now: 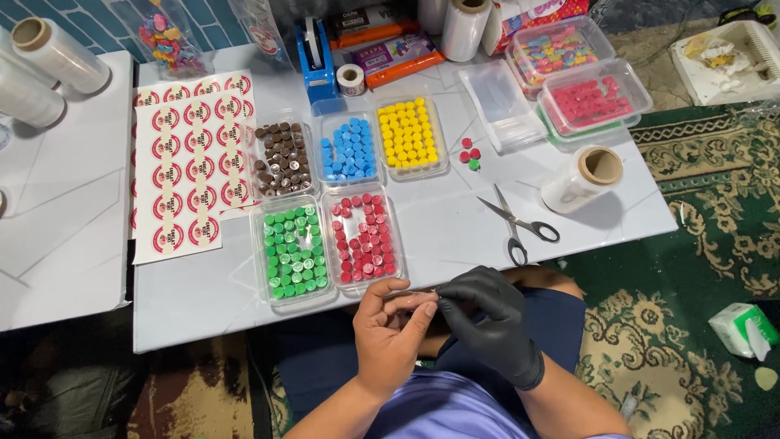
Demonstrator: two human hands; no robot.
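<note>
- The bare left hand [392,325] and the right hand [490,323], in a smooth black glove, meet just below the table edge, over the person's lap.
- The fingertips of both hands are pinched close together on a small clear thing [422,296]. It is thin and see-through, and it is too small to tell what it is.
- Just above the hands sit two clear plastic trays: a tray of red candies [364,237] and a tray of green candies [293,250]. The candies are small, round and shiny.
- Behind those are three more trays, with brown candies [282,158], blue candies [348,149] and yellow candies [409,134].
- Metal scissors [515,221] lie open on the white table [439,228], to the right of the red tray.
- Near them lies a roll of clear wrap [580,179] with a cardboard middle.
- Sheets of round red and white stickers [183,167] lie flat on the left.
- Three loose candies [470,154] sit alone near the yellow tray.
- The boxes at the top edge are cut off.
</note>
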